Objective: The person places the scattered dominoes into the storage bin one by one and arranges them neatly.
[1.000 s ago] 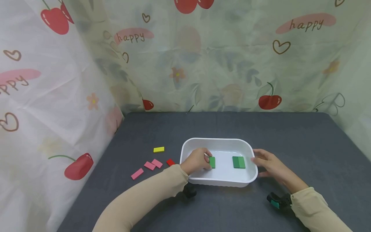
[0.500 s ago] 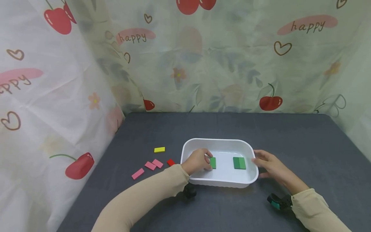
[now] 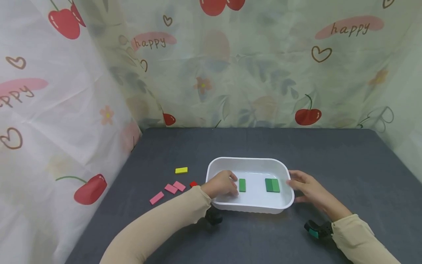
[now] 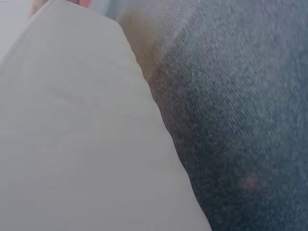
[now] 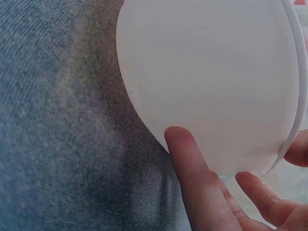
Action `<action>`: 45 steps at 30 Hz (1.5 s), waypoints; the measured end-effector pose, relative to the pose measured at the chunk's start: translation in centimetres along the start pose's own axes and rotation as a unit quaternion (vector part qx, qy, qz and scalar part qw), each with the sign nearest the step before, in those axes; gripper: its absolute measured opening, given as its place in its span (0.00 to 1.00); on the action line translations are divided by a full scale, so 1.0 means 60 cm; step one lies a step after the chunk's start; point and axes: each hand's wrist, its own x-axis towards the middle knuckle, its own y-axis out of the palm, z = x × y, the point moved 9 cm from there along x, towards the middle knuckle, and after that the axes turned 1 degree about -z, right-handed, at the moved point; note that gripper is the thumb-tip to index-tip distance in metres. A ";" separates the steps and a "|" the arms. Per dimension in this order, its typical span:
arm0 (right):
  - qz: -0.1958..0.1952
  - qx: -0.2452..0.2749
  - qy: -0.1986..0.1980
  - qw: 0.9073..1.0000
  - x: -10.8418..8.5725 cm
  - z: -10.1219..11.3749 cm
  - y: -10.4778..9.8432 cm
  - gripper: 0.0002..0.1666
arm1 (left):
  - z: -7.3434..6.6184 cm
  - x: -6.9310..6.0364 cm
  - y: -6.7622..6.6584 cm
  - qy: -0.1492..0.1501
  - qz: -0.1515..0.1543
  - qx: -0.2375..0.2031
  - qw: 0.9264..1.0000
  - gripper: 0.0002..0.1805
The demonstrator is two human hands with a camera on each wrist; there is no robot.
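A white plastic tray (image 3: 254, 206) stands on the dark table. Inside it lie one green tile (image 3: 242, 185) left of centre and two green tiles (image 3: 272, 185) side by side to the right. My left hand (image 3: 220, 184) reaches over the tray's left end, its loosely bent fingers just left of the single tile and holding nothing. At the right end, my right hand (image 3: 308, 189) holds the tray, thumb at the rim and fingers against the outer wall (image 5: 207, 77). In the left wrist view a sleeve (image 4: 86, 125) covers most of the hand.
Left of the tray lie three pink tiles (image 3: 170, 189), a yellow tile (image 3: 181, 170) and a red tile (image 3: 193, 184) partly behind my left arm. A patterned curtain (image 3: 230, 73) hangs behind the dark table (image 3: 263, 143).
My left hand has let go of the single green tile and drawn back slightly to the left. The tile stays in place, and my right hand keeps its place on the tray.
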 end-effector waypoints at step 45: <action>0.001 0.001 -0.007 1.000 -0.003 0.005 0.002 0.40 | -0.060 0.023 0.065 0.018 0.046 -0.069 0.996 0.27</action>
